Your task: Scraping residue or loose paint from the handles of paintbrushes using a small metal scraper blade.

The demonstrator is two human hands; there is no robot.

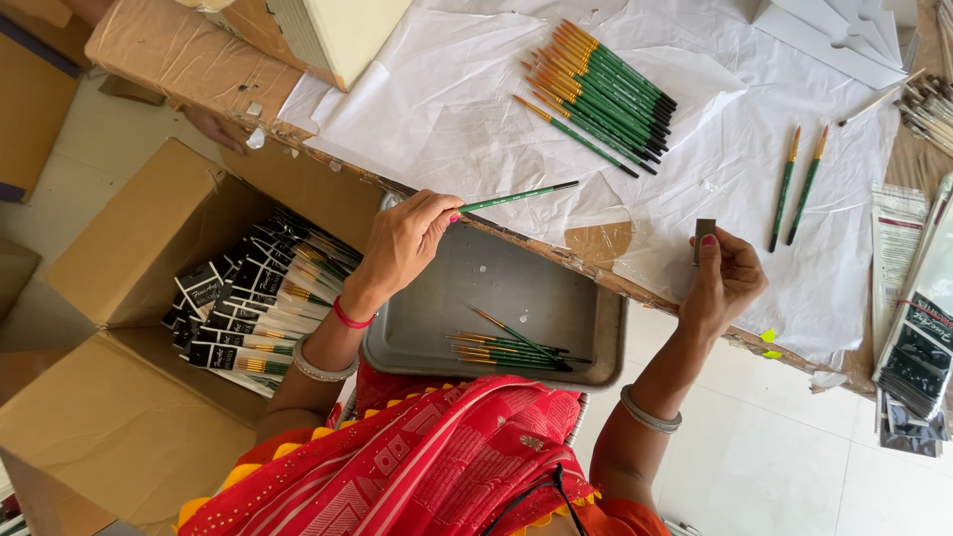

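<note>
My left hand (405, 241) pinches one green-handled paintbrush (516, 197) by its end, holding it level over a grey metal tray (501, 273). Several more green brushes (511, 349) lie in that tray on my lap. My right hand (728, 278) grips a small dark rectangular block (704, 234) upright at the table's edge. On the white paper (467, 99) covering the table lies a fanned pile of green brushes (601, 91), and two single brushes (797, 185) lie apart to the right.
An open cardboard box (149, 248) at my left holds packaged brush sets (253, 303). More packaged sets (918, 337) and loose pale brushes (928, 109) sit at the right edge. A taped carton (189, 50) and folded white card pieces (844, 35) rest at the table's far side.
</note>
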